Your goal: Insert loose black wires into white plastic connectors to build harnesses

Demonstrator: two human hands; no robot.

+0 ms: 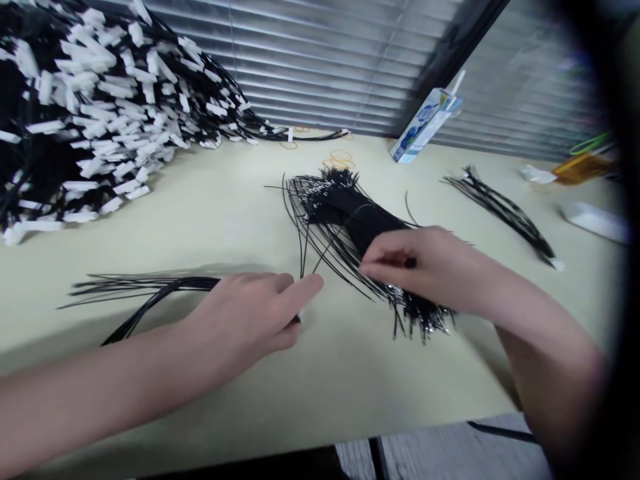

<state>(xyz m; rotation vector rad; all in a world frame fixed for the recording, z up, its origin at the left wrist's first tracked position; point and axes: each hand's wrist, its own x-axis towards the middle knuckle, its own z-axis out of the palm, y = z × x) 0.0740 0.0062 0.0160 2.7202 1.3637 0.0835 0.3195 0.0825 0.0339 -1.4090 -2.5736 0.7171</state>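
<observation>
My left hand (255, 307) is closed around a bundle of thin black wires (185, 285), whose loose ends trail off to the left over the table. Between its thumb and forefinger, one or two wires rise toward the back. My right hand (425, 267) hovers over a thick sheaf of black wires (370, 217) with shiny metal tips at its ends. Thumb and forefinger of that hand are pinched together; whatever lies between them is too small to make out. Several strands of the sheaf fan out loosely between my two hands.
A large heap of black cables with white connectors (120, 100) fills the back left. Behind the sheaf lie yellow rubber bands (340, 160) and a blue-and-white drink carton (423, 127). Another black wire bunch (505, 210) rests at right. Window blinds (310, 60) border the table's back.
</observation>
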